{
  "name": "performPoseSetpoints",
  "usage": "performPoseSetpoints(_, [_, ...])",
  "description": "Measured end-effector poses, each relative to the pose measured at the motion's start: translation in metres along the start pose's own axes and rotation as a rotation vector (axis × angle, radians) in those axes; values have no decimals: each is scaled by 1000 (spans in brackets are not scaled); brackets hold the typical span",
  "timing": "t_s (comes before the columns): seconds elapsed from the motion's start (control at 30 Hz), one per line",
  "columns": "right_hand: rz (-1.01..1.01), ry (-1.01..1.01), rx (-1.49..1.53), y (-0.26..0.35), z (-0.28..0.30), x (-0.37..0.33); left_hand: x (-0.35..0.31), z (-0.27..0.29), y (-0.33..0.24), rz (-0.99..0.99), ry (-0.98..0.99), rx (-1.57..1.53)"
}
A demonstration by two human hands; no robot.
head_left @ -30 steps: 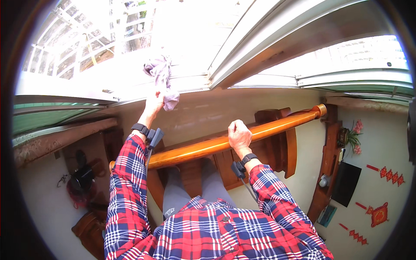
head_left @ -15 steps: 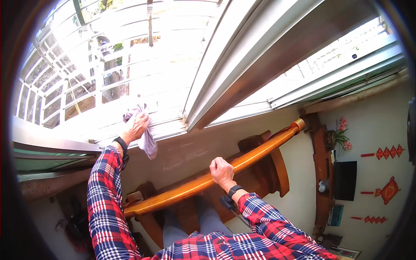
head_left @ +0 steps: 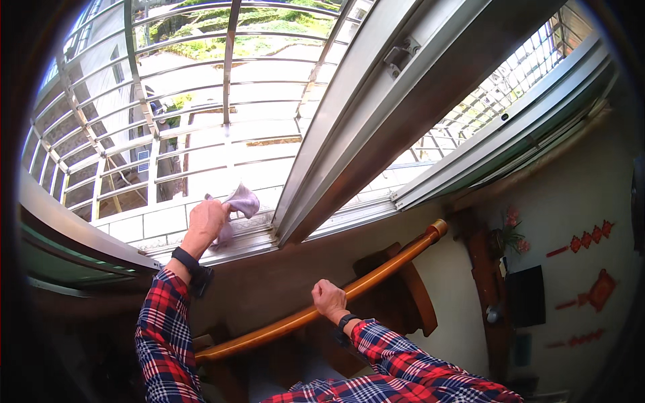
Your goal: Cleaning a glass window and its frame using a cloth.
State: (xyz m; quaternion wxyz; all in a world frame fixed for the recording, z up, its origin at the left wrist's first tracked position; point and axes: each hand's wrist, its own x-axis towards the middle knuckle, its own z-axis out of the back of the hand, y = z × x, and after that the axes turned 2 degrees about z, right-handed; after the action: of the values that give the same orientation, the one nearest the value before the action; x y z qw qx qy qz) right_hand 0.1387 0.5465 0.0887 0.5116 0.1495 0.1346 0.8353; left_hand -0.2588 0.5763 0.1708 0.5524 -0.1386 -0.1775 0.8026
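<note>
My left hand [head_left: 207,221] is closed on a light purple cloth [head_left: 244,201] at the window sill. Part of the cloth stands up in a fold beyond my fingers, and another part hangs below them by the metal sliding track [head_left: 259,239]. My right hand [head_left: 329,298] is curled into a fist just over the rounded wooden top rail [head_left: 289,325] of a bench. Nothing shows in the fist, and I cannot tell whether it rests on the rail. Both wrists wear dark bands.
A thick metal window post [head_left: 376,127] rises right of the cloth. Metal security bars [head_left: 181,87] enclose the outside of the window. On the right are a wooden cabinet [head_left: 485,289], a dark screen [head_left: 526,297], pink flowers [head_left: 514,218] and red wall hangings [head_left: 600,291].
My left hand has shifted with the cloth, whose loose part now folds up to the right instead of dangling below the sill. The view has tilted slightly; my right hand remains a fist.
</note>
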Motion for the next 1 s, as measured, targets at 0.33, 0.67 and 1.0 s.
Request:
performPoseSetpoints(0.33, [8,-16,9,1,0,-3,-20,75,-77,-108,-240,-1490])
performPoseSetpoints(0.67, [-108,41,-119,-10,-12,-10,-17,204,-221,-835,-1015,-541])
performPoseSetpoints(1.0, [100,-71,18,-4,10,-2,16,201,-218,-698,-1140,-142])
